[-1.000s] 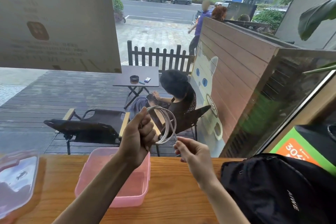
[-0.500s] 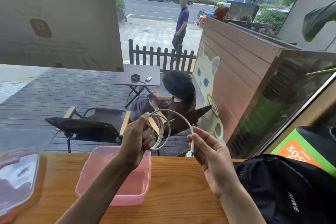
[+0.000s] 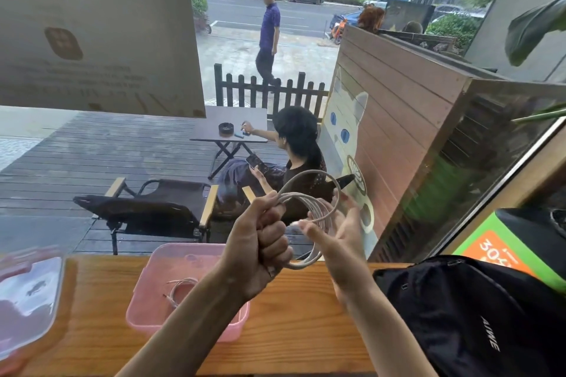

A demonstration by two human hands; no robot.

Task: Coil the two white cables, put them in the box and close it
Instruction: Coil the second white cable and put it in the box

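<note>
My left hand [image 3: 263,242] is fisted around a coiled white cable [image 3: 318,193], held in the air above the wooden counter. The loops stand out to the right of the fist. My right hand [image 3: 340,239] is at the loops with its fingers spread against them, the cable's end by its fingertips. Below my left forearm stands the open pink box [image 3: 147,294], and a second white cable [image 3: 180,288] lies coiled on its floor. The box's lid [image 3: 27,294], clear with a pink rim, lies at the counter's left end.
A black backpack [image 3: 477,315] fills the right end of the wooden counter [image 3: 306,330]. A window pane rises right behind the counter; outside are a deck, chairs, a seated person and a passer-by. A green and orange sign [image 3: 496,251] stands at the right.
My right hand has brought the cable's free end in from the right and laid it onto the loops. The coil has grown by one turn, and the view has dropped, showing the box's inside.
</note>
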